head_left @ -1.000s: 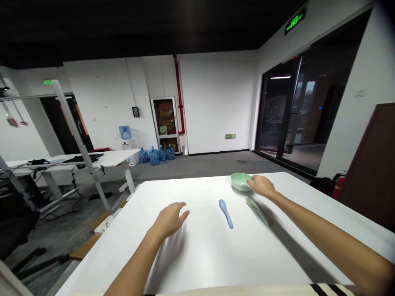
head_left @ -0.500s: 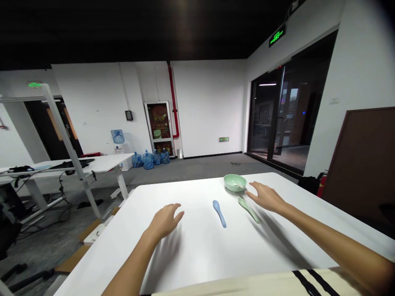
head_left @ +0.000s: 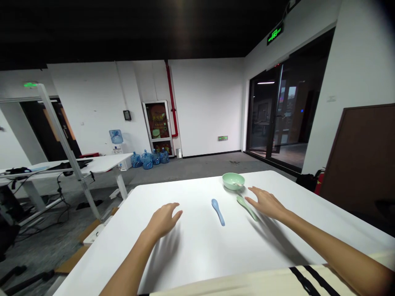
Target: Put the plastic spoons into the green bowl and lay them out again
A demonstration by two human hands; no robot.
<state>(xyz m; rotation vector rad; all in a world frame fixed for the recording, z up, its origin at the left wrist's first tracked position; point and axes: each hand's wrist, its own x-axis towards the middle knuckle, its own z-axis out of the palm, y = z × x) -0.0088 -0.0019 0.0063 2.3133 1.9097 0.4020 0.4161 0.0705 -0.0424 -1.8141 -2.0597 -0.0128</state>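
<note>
My left hand [head_left: 163, 220] lies low over the white table [head_left: 175, 263], fingers apart and holding nothing, with a blue plastic spoon [head_left: 218, 211] to its right. My right hand [head_left: 266, 204] is open and empty, its fingertips just beside a pale green plastic spoon [head_left: 246, 207]. Beyond them stands a pale green bowl [head_left: 233, 181] near the table's far edge. A small spoon handle [head_left: 237, 184] shows inside it. Neither hand touches the bowl.
A cream striped garment [head_left: 247, 283] crosses the bottom of the view. A white desk [head_left: 92, 162] with cables stands at the left behind a metal post [head_left: 66, 139]. Blue water jugs [head_left: 147, 160] line the far wall; a brown board [head_left: 361, 156] stands right.
My right hand has drawn back from the bowl's rim and now sits beside the green spoon. The whole view has shifted slightly, and the bowl and spoons have not moved on the table.
</note>
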